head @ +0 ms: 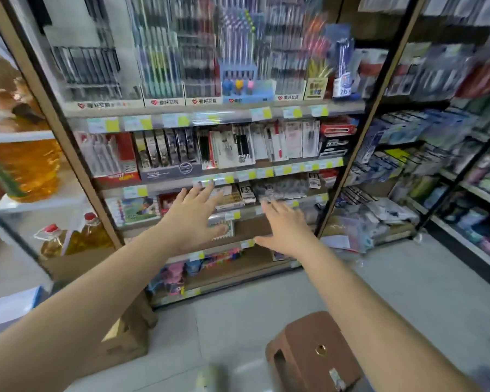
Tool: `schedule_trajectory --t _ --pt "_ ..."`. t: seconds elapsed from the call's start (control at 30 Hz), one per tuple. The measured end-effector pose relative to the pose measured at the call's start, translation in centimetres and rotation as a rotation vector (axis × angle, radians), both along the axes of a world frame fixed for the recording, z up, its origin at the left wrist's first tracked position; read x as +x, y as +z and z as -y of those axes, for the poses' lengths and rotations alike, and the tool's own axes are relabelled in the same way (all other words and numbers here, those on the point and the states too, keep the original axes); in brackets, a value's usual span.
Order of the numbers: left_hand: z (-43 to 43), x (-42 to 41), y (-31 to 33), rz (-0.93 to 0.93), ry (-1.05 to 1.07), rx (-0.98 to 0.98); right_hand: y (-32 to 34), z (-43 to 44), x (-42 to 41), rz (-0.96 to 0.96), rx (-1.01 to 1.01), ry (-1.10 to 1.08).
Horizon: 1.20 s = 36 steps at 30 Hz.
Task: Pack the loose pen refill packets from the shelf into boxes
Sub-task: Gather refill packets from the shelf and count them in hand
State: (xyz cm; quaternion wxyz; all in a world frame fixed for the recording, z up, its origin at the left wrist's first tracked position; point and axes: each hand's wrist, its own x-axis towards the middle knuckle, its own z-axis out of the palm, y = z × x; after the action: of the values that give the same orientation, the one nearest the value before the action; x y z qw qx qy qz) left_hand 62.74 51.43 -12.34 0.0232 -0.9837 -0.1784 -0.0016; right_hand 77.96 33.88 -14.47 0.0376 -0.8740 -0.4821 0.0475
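Brown stool on floor below right arm: trip hazard if I step closer. Left hand and right hand both spread flat, fingers straight, holding nothing. Risk: view blurred, heap looks slippery, so broad grab may push packets off shelf lip. Loose refill packets heaped on shelf just beyond right fingertips, up and right of left hand.
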Motion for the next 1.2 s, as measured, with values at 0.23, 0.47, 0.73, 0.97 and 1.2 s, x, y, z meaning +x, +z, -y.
schedule_trajectory --t 0.23,0.47,0.73,0.97,1.2 --pt "-7.2 15.1 -3.1 -0.027 -0.135 -0.068 -2.3 -7.3 13.2 0.039 -0.005 -0.088" --pt "-9.3 26.3 -6.9 -0.071 -0.358 -0.122 -4.4 -9.3 20.6 -0.033 -0.071 -0.135" --pt "-10.0 30.5 -10.9 -0.181 -0.392 -0.253 -7.8 -9.2 24.2 -0.129 -0.163 -0.181" --pt "-10.1 34.1 -14.6 -0.213 -0.383 -0.283 -10.1 -9.4 27.9 -0.158 -0.193 -0.155" --pt "-10.1 38.5 -19.1 -0.239 -0.359 -0.225 -13.2 -9.6 34.4 -0.191 -0.251 -0.043"
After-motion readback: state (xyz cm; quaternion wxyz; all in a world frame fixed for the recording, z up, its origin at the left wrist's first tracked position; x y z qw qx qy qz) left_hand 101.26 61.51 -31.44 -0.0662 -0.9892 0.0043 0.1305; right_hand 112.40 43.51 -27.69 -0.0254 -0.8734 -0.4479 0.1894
